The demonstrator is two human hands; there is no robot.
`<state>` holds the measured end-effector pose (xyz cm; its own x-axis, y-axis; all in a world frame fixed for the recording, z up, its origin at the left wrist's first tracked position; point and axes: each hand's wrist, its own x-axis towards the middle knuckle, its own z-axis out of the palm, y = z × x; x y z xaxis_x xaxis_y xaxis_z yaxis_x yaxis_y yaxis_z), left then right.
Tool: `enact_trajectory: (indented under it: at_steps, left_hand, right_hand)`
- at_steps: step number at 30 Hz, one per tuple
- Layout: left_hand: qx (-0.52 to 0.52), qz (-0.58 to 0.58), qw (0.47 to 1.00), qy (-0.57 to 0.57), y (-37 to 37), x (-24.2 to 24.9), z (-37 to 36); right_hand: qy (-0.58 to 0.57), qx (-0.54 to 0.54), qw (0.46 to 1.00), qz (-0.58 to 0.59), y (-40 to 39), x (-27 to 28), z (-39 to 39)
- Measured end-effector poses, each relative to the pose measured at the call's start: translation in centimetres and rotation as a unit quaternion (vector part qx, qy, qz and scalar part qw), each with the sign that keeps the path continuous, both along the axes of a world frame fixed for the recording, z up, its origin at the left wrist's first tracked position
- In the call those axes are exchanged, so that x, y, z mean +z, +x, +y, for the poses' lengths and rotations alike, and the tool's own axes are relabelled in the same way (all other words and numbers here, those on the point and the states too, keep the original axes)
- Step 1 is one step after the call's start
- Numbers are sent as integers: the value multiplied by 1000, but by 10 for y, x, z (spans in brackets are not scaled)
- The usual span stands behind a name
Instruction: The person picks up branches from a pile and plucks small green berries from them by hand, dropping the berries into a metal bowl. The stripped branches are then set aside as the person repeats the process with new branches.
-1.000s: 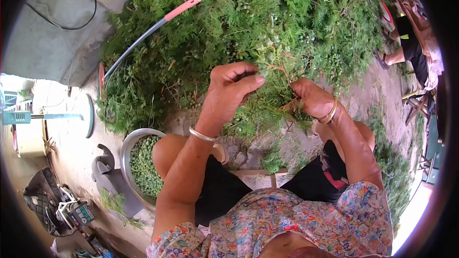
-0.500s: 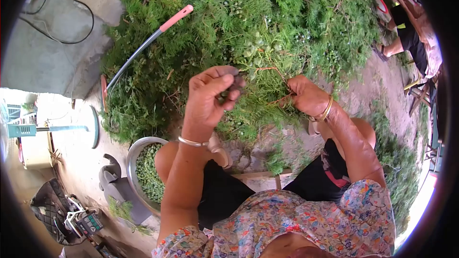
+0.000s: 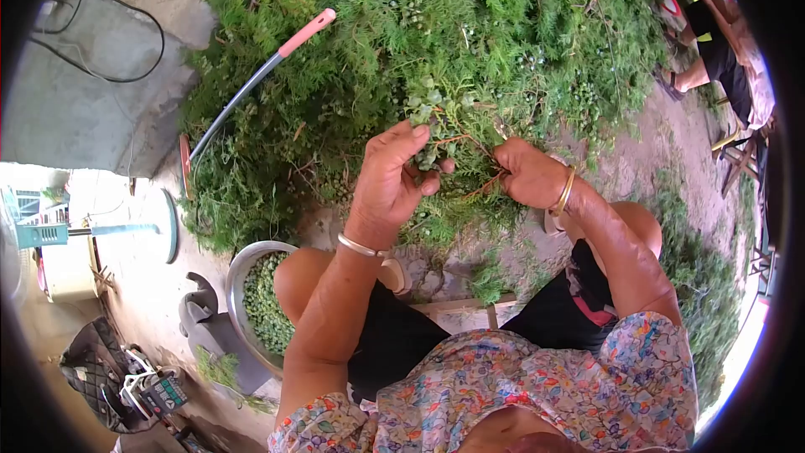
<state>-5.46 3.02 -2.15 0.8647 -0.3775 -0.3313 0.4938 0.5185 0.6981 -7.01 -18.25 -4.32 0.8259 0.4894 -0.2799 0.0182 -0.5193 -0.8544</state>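
My right hand (image 3: 530,174) is closed around the brown stem of a leafy evergreen sprig (image 3: 457,139), which bears pale green seed cones (image 3: 434,101). My left hand (image 3: 394,172), a silver bangle on its wrist, curls its thumb and fingers about green cones at the sprig's left side; its palm is partly hidden. Behind both hands spreads a big heap of cut evergreen branches (image 3: 503,25). By my left knee stands a metal bowl (image 3: 236,285) with many picked green cones (image 3: 267,306) in it.
A curved tool with a pink handle (image 3: 309,32) lies on the heap's left side. Left of the bowl is a grey object (image 3: 220,348); farther left stands a fan (image 3: 168,226). Another person's leg (image 3: 692,77) shows at upper right. More greenery (image 3: 704,268) lies on the right.
My left hand has moved right, from beside the sprig to the cones on it, and its fingers have loosened somewhat. My right hand still holds the stem, shifted slightly.
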Motion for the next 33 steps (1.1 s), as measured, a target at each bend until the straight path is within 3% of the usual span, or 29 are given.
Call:
enact_trajectory:
  at_steps: [5, 9, 13, 15, 17, 22, 25, 30, 33]
  left_hand:
    - [-11, 2, 996, 90, -3, 6, -5]
    - [-27, 19, 994, 106, 1, 7, 3]
    - [18, 6, 991, 129, 4, 10, 9]
    - [75, -56, 986, 138, 11, 4, 21]
    - [137, -51, 983, 107, 24, 9, 45]
    - [32, 33, 995, -87, 19, -3, 54]
    - [5, 67, 991, -117, 12, -7, 35]
    - [13, 9, 998, 58, 2, 3, 14]
    - [-33, 31, 998, 31, 4, -1, 16]
  right_hand:
    - [-51, 14, 999, -10, -1, 8, 3]
    - [-12, 40, 999, 10, 1, 8, 2]
    - [25, 14, 1000, 12, 1, 20, 3]
    - [43, 2, 999, 18, 2, 19, -1]
    - [-16, -6, 999, -40, 2, 14, -10]
    - [5, -46, 997, -59, 5, 4, -21]
    - [-18, -36, 995, -92, 6, 8, -18]
    - [-6, -48, 997, -63, 5, 8, -8]
    - [-19, -38, 997, -64, 4, 3, -6]
